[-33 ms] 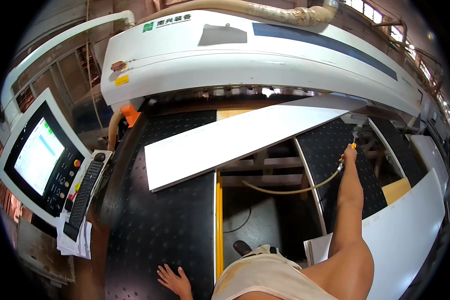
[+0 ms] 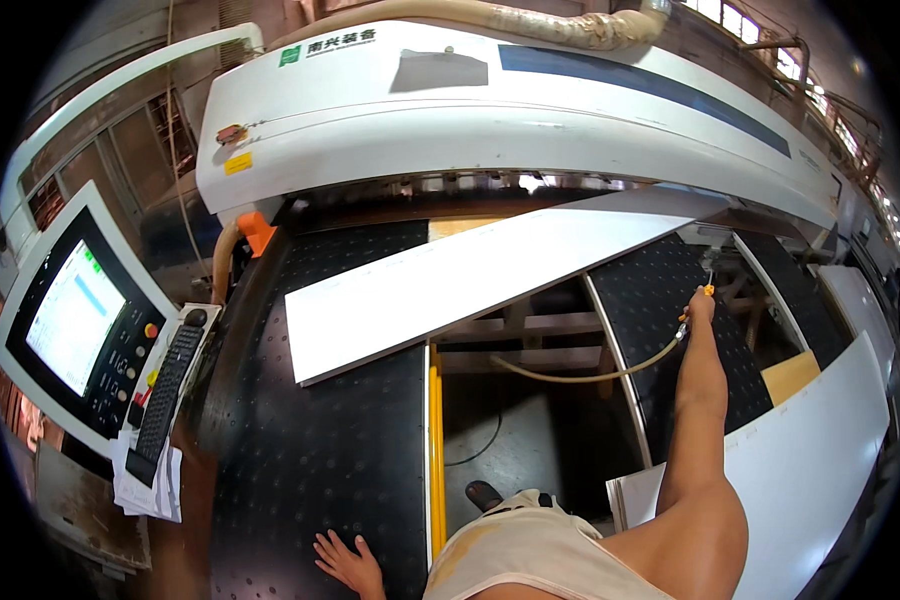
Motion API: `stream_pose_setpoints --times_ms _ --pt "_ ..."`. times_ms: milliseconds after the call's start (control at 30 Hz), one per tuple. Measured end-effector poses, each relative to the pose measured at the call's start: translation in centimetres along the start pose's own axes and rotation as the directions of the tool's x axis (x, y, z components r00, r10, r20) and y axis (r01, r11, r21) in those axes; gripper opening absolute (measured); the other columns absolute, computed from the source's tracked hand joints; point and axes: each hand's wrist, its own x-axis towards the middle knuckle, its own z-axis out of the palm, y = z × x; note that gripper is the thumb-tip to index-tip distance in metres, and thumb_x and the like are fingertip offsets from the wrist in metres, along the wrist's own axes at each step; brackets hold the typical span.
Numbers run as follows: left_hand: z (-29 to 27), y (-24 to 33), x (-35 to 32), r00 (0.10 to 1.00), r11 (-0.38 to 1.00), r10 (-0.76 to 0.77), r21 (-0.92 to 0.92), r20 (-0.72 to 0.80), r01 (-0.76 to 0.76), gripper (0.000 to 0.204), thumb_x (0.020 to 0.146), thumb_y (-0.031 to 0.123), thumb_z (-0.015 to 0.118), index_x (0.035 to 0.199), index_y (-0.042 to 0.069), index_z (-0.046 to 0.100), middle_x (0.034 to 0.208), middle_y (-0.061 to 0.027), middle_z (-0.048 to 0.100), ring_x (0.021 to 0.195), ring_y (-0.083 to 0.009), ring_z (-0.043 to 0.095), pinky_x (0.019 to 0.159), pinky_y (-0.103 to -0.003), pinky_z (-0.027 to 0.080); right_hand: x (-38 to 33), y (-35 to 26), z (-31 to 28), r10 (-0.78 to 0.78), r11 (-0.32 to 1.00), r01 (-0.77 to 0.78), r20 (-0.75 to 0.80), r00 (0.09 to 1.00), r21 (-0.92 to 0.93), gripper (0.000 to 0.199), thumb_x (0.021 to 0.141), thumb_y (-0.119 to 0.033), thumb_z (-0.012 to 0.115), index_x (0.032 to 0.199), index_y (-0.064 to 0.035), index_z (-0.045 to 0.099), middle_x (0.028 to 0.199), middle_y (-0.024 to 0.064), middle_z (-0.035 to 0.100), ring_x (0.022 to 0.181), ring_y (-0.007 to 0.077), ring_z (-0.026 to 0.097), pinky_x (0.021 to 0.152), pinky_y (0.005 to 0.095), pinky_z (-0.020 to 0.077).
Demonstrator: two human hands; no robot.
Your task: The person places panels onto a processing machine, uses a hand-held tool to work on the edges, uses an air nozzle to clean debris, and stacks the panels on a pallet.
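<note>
While the left hand [image 2: 348, 562] presses flat and open on the black perforated machine table [image 2: 310, 450] at lower centre, the right hand [image 2: 699, 305], closed around an orange-tipped air nozzle [image 2: 707, 290] at centre right, should aim steadily along the long white panel [image 2: 490, 270].

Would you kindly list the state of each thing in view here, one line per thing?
Right hand: arm outstretched, gripping an air-blow nozzle.
Air-blow nozzle: held over the right table.
Hose: slack, sagging across the gap between the tables.
Left hand: flat, fingers spread, on the black perforated table.
White panel: lying flat, bridging both tables, far end under the machine's hood.
Control screen: lit.
Keyboard: untouched.
</note>
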Motion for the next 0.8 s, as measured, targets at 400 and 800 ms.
stream_pose_setpoints --times_ms 400,800 --pt "1.4 0.0 1.1 0.986 0.988 0.15 -0.008 -0.067 -0.151 0.067 0.099 0.044 0.052 0.148 -0.001 0.043 0.16 -0.0242 0.033 0.149 -0.0432 0.025 0.121 -0.061 0.012 -7.4 1.9 5.7 -0.456 0.781 0.606 0.525 0.718 -0.152 0.055 0.1 -0.05 0.055 0.115 0.0026 0.062 0.089 0.0223 0.072 0.067 0.0348 0.073 0.06 0.0475 0.0552" --pt "-0.5 -7.6 2.2 0.959 0.87 -0.232 -0.476 -0.161 0.131 0.059 0.105 0.031 0.048 0.152 -0.003 0.037 0.155 -0.0252 0.04 0.147 -0.0386 0.033 0.123 -0.053 0.018 -53.2 6.2 -1.9 0.54 0.271 0.536 0.335 -0.772 0.799 0.063 0.098 -0.065 0.051 0.135 -0.0144 0.055 0.108 0.0224 0.069 0.097 0.0418 0.067 0.084 0.0491 0.0536"
